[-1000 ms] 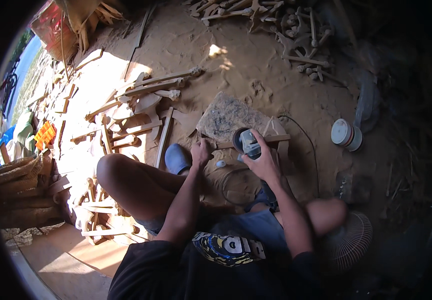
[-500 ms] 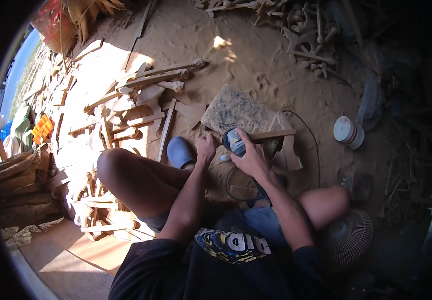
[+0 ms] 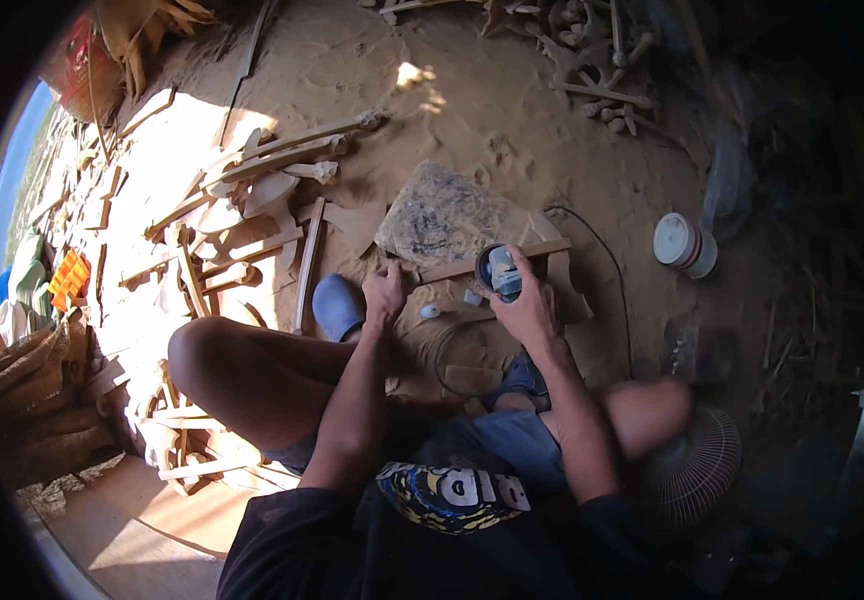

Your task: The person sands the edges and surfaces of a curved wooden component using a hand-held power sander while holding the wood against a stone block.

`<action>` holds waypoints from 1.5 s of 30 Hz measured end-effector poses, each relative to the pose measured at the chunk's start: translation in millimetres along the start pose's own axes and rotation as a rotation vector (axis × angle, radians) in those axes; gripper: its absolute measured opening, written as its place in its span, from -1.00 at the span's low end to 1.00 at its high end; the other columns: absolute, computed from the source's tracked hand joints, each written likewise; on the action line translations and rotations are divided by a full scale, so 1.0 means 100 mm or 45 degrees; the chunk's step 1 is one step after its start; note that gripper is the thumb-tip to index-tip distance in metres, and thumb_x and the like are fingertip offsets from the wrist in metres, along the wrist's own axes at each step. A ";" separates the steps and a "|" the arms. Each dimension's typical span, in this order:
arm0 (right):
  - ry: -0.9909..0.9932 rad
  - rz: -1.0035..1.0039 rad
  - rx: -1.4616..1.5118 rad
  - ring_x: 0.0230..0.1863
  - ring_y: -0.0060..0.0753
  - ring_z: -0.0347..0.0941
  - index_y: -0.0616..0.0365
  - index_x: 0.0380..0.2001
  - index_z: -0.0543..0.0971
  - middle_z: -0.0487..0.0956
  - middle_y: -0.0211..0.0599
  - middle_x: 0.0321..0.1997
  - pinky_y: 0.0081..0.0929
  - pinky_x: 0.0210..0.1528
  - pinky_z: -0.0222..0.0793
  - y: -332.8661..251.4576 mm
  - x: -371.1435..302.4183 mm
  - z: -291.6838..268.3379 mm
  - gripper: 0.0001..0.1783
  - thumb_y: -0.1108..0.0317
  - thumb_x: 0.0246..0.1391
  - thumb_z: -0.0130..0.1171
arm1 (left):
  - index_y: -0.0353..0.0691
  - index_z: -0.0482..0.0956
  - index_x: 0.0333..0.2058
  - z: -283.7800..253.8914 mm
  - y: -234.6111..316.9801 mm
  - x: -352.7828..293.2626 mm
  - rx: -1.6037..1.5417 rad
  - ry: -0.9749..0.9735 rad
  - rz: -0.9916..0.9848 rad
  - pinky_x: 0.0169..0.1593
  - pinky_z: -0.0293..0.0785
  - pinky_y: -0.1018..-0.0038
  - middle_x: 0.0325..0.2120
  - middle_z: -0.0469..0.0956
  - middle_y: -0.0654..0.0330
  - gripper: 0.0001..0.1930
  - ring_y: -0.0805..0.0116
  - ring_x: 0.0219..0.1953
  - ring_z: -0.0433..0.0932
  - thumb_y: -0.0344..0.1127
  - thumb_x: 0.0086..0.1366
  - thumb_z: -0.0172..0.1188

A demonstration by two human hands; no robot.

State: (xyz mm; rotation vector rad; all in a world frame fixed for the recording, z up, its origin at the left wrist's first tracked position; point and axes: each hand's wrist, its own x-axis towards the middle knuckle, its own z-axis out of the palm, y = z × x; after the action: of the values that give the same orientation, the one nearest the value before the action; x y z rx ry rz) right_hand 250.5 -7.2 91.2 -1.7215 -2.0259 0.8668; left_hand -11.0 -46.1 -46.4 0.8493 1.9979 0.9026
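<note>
In my left hand (image 3: 385, 293) is the near-left end of a long tan strip (image 3: 452, 269), its fingers closed round it. Whether the strip is wood or bone I cannot tell. My right hand (image 3: 530, 312) grips a small grinder (image 3: 503, 274) with a round dark head, set against the middle of the strip. Beyond the grinder the strip's far end sticks out to the right. Behind it lies a rough grey stone slab (image 3: 442, 215) on the sandy ground. A small white object (image 3: 430, 311) rests just below the strip.
Long bones and flat pieces (image 3: 282, 160) are heaped to the left, with another bone pile (image 3: 607, 70) at the far right. A black cord (image 3: 607, 250) curves right of the slab. A white tub (image 3: 677, 243) and a round fan (image 3: 697, 465) stand at the right.
The grinder has shifted right along the strip, uncovering more of it beside my left hand. The whole view has slid slightly, so the surroundings sit further left.
</note>
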 end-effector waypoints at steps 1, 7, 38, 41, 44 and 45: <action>0.084 -0.044 0.001 0.19 0.42 0.58 -0.14 0.53 0.34 0.67 0.24 0.19 0.16 0.24 0.54 0.09 0.02 -0.05 -0.06 0.35 0.06 0.43 | -0.51 0.70 -0.36 0.02 0.02 0.00 -0.018 -0.011 0.012 -0.15 0.57 0.05 -0.48 0.68 -0.28 -0.39 -0.08 -0.37 0.75 0.06 0.44 0.03; 0.099 0.118 -0.007 0.17 0.42 0.60 -0.13 0.54 0.33 0.67 0.23 0.18 0.14 0.21 0.56 0.20 0.22 -0.23 -0.06 0.31 0.07 0.43 | -0.52 0.70 -0.39 0.07 -0.20 0.12 -0.103 0.008 -0.012 -0.16 0.59 0.07 -0.50 0.68 -0.27 -0.38 -0.06 -0.37 0.75 0.06 0.46 0.03; -0.147 0.191 0.057 0.11 0.38 0.65 -0.26 0.54 0.32 0.68 0.18 0.19 0.16 0.15 0.60 0.11 0.31 -0.08 -0.04 0.30 0.06 0.44 | -0.46 0.78 -0.36 -0.07 0.00 0.13 -0.090 -0.080 -0.181 -0.15 0.63 0.31 -0.46 0.78 0.02 -0.44 0.30 -0.36 0.74 0.04 0.38 0.12; -0.233 0.119 0.009 0.13 0.34 0.66 -0.33 0.56 0.29 0.70 0.13 0.17 0.17 0.15 0.61 -0.19 0.23 -0.03 -0.02 0.30 0.07 0.44 | -0.46 0.77 -0.38 -0.11 -0.09 0.15 -0.099 -0.046 -0.219 -0.18 0.62 0.31 -0.49 0.76 0.05 -0.44 0.32 -0.39 0.71 0.04 0.39 0.12; -0.131 0.218 0.053 0.16 0.32 0.64 -0.28 0.54 0.33 0.67 0.10 0.24 0.14 0.18 0.60 0.04 0.30 -0.13 -0.04 0.30 0.06 0.45 | -0.45 0.78 -0.39 -0.08 0.03 0.10 -0.085 -0.087 -0.221 -0.31 0.57 0.34 -0.52 0.72 0.11 -0.44 0.36 -0.46 0.64 0.06 0.38 0.16; -0.124 0.223 0.056 0.16 0.32 0.64 -0.28 0.54 0.33 0.67 0.10 0.24 0.14 0.18 0.60 0.16 0.33 -0.14 -0.04 0.30 0.06 0.45 | -0.43 0.78 -0.39 -0.08 -0.01 0.12 -0.078 -0.080 -0.168 -0.37 0.54 0.36 -0.53 0.70 0.13 -0.45 0.40 -0.50 0.60 0.07 0.37 0.17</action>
State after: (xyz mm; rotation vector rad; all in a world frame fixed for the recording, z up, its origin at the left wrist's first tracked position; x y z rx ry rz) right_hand 264.3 29.5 86.8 -1.8876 -1.9217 1.0617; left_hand -23.8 -39.0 -47.9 0.6945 1.9379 0.8469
